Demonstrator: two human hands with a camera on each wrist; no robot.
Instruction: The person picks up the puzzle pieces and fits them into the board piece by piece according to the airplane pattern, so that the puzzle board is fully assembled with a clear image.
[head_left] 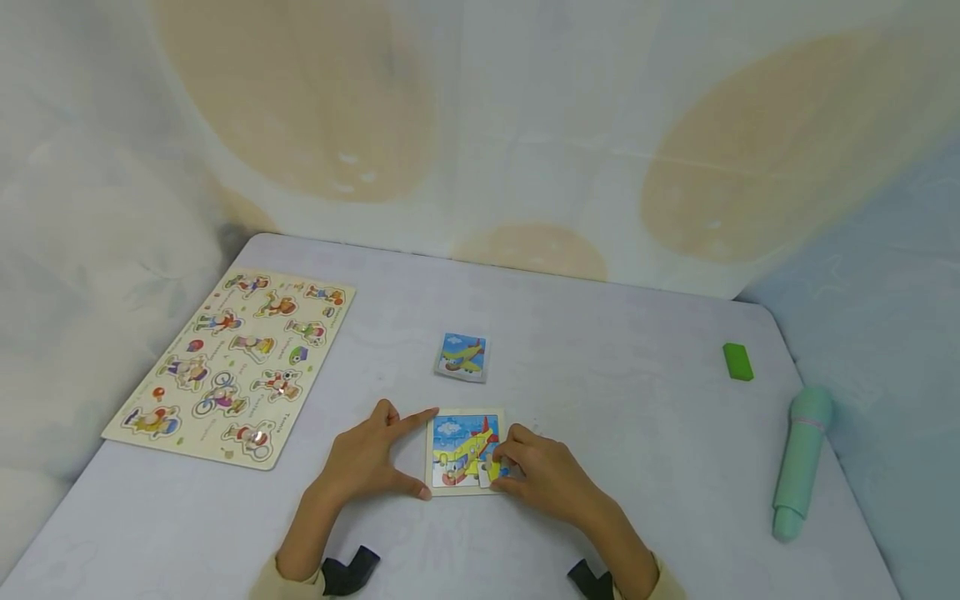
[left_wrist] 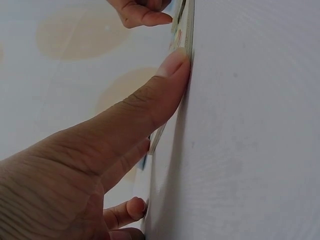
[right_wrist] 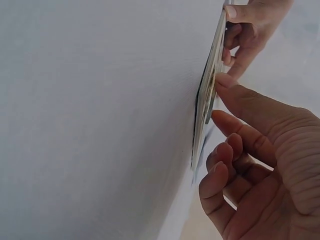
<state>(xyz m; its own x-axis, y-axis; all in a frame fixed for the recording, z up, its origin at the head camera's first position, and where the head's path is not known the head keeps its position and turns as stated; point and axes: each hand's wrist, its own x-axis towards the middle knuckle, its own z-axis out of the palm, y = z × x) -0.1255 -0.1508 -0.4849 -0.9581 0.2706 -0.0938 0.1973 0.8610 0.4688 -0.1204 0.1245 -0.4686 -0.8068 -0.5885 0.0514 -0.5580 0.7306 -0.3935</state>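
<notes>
A small framed jigsaw puzzle with a yellow and red airplane on blue sky lies near the middle of the table. My left hand spreads thumb and index finger along its left side, the fingertips at the upper and lower left corners. Over the lower right part of the picture, my right hand pinches a puzzle piece between thumb and index finger. That piece sits slightly askew, overlapping its neighbours, and the fingers partly hide it. In the right wrist view, the thumb is close against the puzzle's face.
Beyond the puzzle lies a small picture card showing the same airplane. A large wooden peg board with figures is at the left. On the right are a green block and a mint-green cylindrical object. Fabric walls stand behind the table.
</notes>
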